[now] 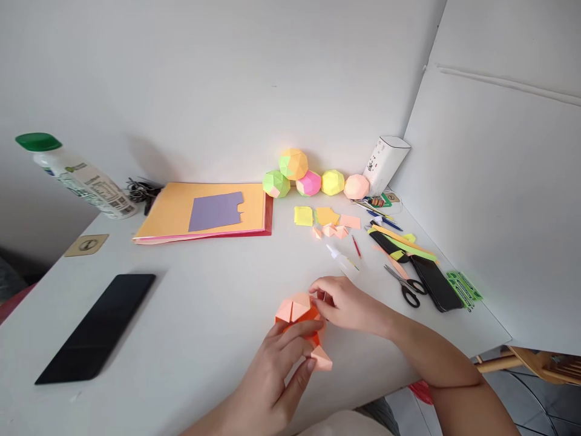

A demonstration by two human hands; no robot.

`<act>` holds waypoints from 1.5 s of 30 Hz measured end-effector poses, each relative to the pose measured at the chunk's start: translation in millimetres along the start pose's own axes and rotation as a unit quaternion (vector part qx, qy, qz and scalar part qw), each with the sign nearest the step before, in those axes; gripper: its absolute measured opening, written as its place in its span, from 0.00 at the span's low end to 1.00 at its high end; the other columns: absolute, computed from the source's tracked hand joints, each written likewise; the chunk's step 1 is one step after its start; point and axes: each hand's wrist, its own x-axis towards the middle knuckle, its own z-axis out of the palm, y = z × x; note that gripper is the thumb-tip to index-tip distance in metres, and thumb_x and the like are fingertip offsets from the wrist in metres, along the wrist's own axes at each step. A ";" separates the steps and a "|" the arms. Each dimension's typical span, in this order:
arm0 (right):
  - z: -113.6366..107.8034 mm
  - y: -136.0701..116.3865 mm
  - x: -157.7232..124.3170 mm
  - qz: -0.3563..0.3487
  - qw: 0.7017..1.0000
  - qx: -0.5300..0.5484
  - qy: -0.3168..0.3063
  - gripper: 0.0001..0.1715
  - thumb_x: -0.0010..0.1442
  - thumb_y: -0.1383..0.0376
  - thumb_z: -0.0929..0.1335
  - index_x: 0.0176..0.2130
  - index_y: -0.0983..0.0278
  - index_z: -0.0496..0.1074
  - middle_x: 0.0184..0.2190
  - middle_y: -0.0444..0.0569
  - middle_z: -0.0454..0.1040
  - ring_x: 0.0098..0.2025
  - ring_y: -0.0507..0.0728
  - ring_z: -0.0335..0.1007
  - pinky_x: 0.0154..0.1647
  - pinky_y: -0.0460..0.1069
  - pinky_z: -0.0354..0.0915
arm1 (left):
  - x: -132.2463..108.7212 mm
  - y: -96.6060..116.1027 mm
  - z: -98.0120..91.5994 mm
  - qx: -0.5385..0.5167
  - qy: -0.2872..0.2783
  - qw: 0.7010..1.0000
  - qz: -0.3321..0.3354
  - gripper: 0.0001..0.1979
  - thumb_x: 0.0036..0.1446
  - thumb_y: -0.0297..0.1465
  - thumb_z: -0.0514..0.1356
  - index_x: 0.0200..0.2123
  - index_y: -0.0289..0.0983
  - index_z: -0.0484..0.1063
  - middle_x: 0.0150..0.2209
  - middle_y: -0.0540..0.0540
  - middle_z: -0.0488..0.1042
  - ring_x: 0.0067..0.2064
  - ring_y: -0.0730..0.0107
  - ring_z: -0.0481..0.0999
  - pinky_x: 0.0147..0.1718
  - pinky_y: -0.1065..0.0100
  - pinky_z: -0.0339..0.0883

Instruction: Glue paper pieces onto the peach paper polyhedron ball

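A white surface (204,315) fills a corner of the room, with a plain white wall behind it and a white panel along its right side. Beyond its right edge, part of a wooden chair (540,363) shows above a tiled floor.

Near the front edge, both hands grasp an orange and peach paper model (297,310). The left hand (276,363) wraps its fingers over the near side. The right hand (347,306) pinches the right edge. The fingers cover much of the model, so its full shape is hard to make out. A peach folded piece (322,359) sits at the left fingertips; whether it is joined to the model cannot be told.

A black phone (97,327) lies well to the left. A bottle (77,178) with a green cap leans near the wall, beside a dark tangle that is too small to identify. A stack of coloured paper (172,212) has a purple sheet (215,211) on top. Five paper balls (313,175) line the wall beside a white box (385,160). Small paper squares (327,217), a little clear bottle (342,260), scissors (406,287) and a dark case (436,281) lie just beyond the right hand.
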 end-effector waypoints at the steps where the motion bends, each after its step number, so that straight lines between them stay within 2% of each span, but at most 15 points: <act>1: -0.4 -1.0 -0.5 0.005 1.000 0.006 -0.002 0.05 0.62 0.68 0.63 0.37 0.63 0.69 0.30 0.45 0.73 0.27 0.51 0.70 0.27 0.46 0.66 | 0.4 1.0 -0.4 0.005 -0.008 1.000 0.004 0.14 0.65 0.27 0.49 0.39 0.42 0.75 0.52 0.39 0.76 0.57 0.55 0.73 0.52 0.57 0.68; 5: -1.7 -3.3 -2.0 0.030 0.999 0.031 -0.024 0.06 0.61 0.69 0.62 0.37 0.62 0.68 0.26 0.42 0.72 0.23 0.49 0.68 0.23 0.44 0.63 | 1.2 2.5 1.0 0.018 -0.021 1.000 0.013 0.13 0.63 0.25 0.50 0.38 0.42 0.75 0.47 0.39 0.79 0.60 0.54 0.71 0.53 0.55 0.68; 13: -3.5 -4.2 -3.8 0.016 0.999 0.018 -0.030 0.06 0.63 0.66 0.62 0.36 0.62 0.69 0.27 0.43 0.73 0.25 0.50 0.69 0.24 0.44 0.64 | -3.5 -4.9 8.0 0.041 -0.008 0.999 0.025 0.13 0.63 0.24 0.50 0.39 0.39 0.73 0.57 0.37 0.72 0.61 0.55 0.69 0.55 0.54 0.68; 15: -12.7 -2.7 -1.0 -0.001 0.999 -0.032 -0.002 0.08 0.64 0.62 0.63 0.35 0.62 0.70 0.30 0.46 0.74 0.29 0.52 0.71 0.28 0.46 0.66 | -4.2 -6.6 8.7 0.049 0.006 0.998 0.026 0.11 0.62 0.23 0.50 0.37 0.39 0.72 0.59 0.36 0.71 0.61 0.54 0.69 0.56 0.53 0.68; 17: -26.1 2.2 4.5 0.003 0.989 -0.132 0.066 0.09 0.65 0.61 0.64 0.38 0.63 0.70 0.35 0.49 0.75 0.36 0.55 0.73 0.35 0.48 0.67 | -4.1 -8.3 9.3 0.054 0.026 0.998 0.023 0.10 0.62 0.23 0.51 0.36 0.39 0.71 0.59 0.36 0.70 0.59 0.54 0.71 0.55 0.53 0.69; 19: -39.8 10.7 11.8 0.061 0.954 -0.266 0.122 0.11 0.66 0.60 0.64 0.45 0.64 0.69 0.42 0.54 0.75 0.45 0.60 0.73 0.39 0.51 0.67 | -3.4 -9.9 9.7 0.057 0.046 0.997 0.019 0.09 0.62 0.23 0.52 0.36 0.39 0.71 0.60 0.36 0.70 0.58 0.54 0.72 0.53 0.55 0.70; 21: -49.1 21.6 19.9 0.116 0.926 -0.344 0.103 0.14 0.63 0.59 0.66 0.46 0.65 0.68 0.45 0.59 0.73 0.49 0.65 0.71 0.38 0.52 0.66 | -2.2 -11.2 10.0 0.058 0.068 0.996 0.021 0.09 0.61 0.23 0.53 0.37 0.40 0.71 0.59 0.36 0.70 0.58 0.54 0.72 0.51 0.58 0.71; 23: -51.5 33.3 27.9 0.133 0.921 -0.361 0.069 0.15 0.58 0.59 0.70 0.42 0.65 0.68 0.43 0.59 0.74 0.45 0.67 0.73 0.32 0.51 0.65 | -0.8 -11.6 10.0 0.053 0.084 0.995 0.024 0.09 0.61 0.23 0.53 0.37 0.39 0.71 0.58 0.36 0.71 0.58 0.55 0.73 0.50 0.61 0.72; 26: -47.2 48.3 38.5 0.139 0.919 -0.367 0.035 0.12 0.53 0.67 0.72 0.38 0.64 0.67 0.36 0.55 0.76 0.36 0.63 0.75 0.27 0.48 0.61 | 0.8 -10.5 9.9 0.046 0.092 0.994 0.025 0.09 0.62 0.23 0.53 0.36 0.39 0.71 0.56 0.36 0.73 0.55 0.57 0.75 0.47 0.64 0.74; 29: -48.9 54.7 41.5 0.135 0.920 -0.367 0.025 0.12 0.52 0.74 0.69 0.37 0.63 0.67 0.35 0.54 0.77 0.33 0.61 0.75 0.26 0.48 0.59 | 0.8 -8.8 10.3 0.047 0.095 0.994 0.030 0.09 0.62 0.23 0.52 0.37 0.39 0.71 0.56 0.35 0.73 0.56 0.57 0.75 0.47 0.65 0.74; 31: -58.7 52.4 35.7 0.128 0.924 -0.360 0.027 0.13 0.52 0.73 0.69 0.39 0.63 0.67 0.36 0.54 0.77 0.33 0.61 0.75 0.27 0.48 0.60 | 0.0 -8.5 10.9 0.048 0.095 0.994 0.030 0.09 0.62 0.23 0.52 0.37 0.39 0.70 0.56 0.35 0.73 0.56 0.57 0.75 0.47 0.65 0.74; 34: -80.0 39.9 16.6 0.088 0.941 -0.319 0.064 0.16 0.59 0.66 0.67 0.48 0.60 0.64 0.45 0.52 0.75 0.41 0.60 0.75 0.33 0.49 0.64 | -1.6 -9.6 11.8 0.049 0.085 0.995 0.028 0.09 0.62 0.23 0.51 0.37 0.38 0.70 0.56 0.33 0.72 0.56 0.58 0.75 0.47 0.65 0.74; 36: -89.9 28.1 1.6 -0.037 0.973 -0.182 0.134 0.13 0.60 0.61 0.67 0.46 0.59 0.65 0.45 0.51 0.74 0.44 0.60 0.73 0.33 0.49 0.65 | -2.3 -10.9 12.5 0.053 0.078 0.995 0.035 0.10 0.62 0.22 0.51 0.37 0.38 0.70 0.56 0.33 0.72 0.57 0.58 0.74 0.48 0.65 0.73; 39: -89.7 10.8 -15.9 -0.166 0.970 -0.048 0.168 0.14 0.59 0.57 0.70 0.44 0.58 0.68 0.37 0.48 0.74 0.35 0.57 0.71 0.30 0.49 0.64 | -2.6 -12.1 13.7 0.060 0.076 0.994 0.048 0.11 0.61 0.21 0.50 0.38 0.38 0.70 0.56 0.33 0.72 0.59 0.56 0.71 0.49 0.64 0.73; 45: -63.8 -9.0 -21.0 -0.207 0.970 -0.021 0.126 0.09 0.59 0.61 0.69 0.37 0.60 0.65 0.25 0.41 0.67 0.22 0.50 0.59 0.21 0.46 0.56 | -1.8 -12.5 14.4 0.060 0.067 0.995 0.049 0.12 0.61 0.20 0.50 0.39 0.37 0.70 0.60 0.34 0.68 0.62 0.54 0.68 0.52 0.62 0.72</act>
